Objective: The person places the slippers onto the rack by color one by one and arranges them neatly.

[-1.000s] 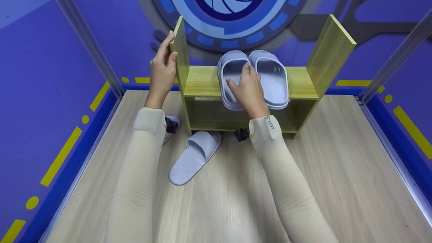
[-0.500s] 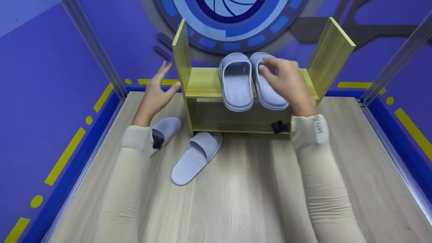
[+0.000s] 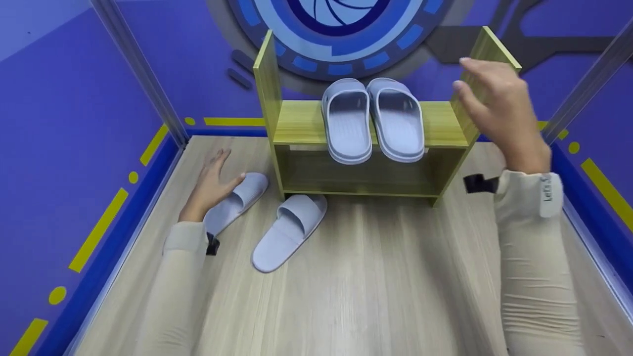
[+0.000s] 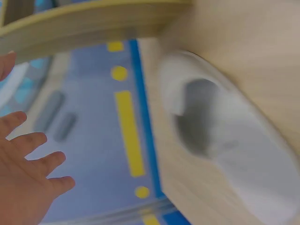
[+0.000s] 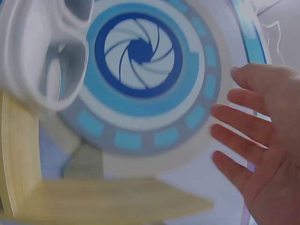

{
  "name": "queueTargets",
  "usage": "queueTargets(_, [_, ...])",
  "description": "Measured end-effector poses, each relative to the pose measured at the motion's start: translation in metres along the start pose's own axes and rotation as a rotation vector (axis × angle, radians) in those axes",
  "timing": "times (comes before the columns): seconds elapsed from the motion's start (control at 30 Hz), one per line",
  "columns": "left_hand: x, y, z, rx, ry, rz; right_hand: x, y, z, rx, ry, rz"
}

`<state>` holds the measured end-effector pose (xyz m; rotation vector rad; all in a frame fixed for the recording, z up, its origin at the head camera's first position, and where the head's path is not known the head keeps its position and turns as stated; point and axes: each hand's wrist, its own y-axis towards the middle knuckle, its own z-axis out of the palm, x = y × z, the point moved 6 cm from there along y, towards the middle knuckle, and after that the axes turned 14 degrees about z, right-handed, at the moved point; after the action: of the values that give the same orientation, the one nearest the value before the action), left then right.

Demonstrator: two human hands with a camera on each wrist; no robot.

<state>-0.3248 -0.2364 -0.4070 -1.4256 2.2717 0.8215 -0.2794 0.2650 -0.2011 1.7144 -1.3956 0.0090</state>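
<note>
My left hand hovers by the left slipper on the floor, fingers spread and holding nothing; it overlaps that slipper in the head view. In the left wrist view the same slipper is blurred, apart from the fingers. My right hand is raised in front of the right side panel of the wooden shoe rack, fingers loosely bent around nothing. Two pale grey-blue slippers, the left one and the right one, sit side by side on the rack's upper shelf.
Another pale open-toe slipper lies angled on the wood-look floor before the rack's left leg. The rack's lower compartment is under the upper shelf. Blue printed walls enclose the left, back and right.
My left hand has left the rack's left panel and come down towards the floor slipper. My right hand has let go of the slippers on the shelf and moved right.
</note>
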Motion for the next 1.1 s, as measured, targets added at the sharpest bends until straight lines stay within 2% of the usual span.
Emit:
queueTargets(0.1, [0.018, -0.016, 0.007, 0.019, 0.011, -0.039, -0.013, 0.001, -0.014, -0.051, 0.017, 0.014])
queueTargets(0.23, [0.039, -0.035, 0.017, 0.058, 0.025, -0.097, -0.032, 0.002, -0.028, -0.071, 0.014, 0.095])
queueTargets(0.4, [0.059, -0.054, 0.027, 0.104, 0.046, -0.148, -0.056, 0.003, -0.033, -0.038, -0.004, 0.183])
queueTargets(0.67, [0.087, -0.078, 0.039, 0.165, 0.045, -0.247, -0.082, 0.000, -0.033, 0.026, -0.032, 0.256])
queueTargets(0.93, [0.101, -0.095, 0.048, 0.203, 0.014, -0.333, -0.088, -0.001, -0.031, 0.081, -0.017, 0.292])
queueTargets(1.1, [0.102, -0.102, 0.051, 0.187, -0.017, -0.329, -0.087, 0.002, -0.030, 0.069, -0.002, 0.284])
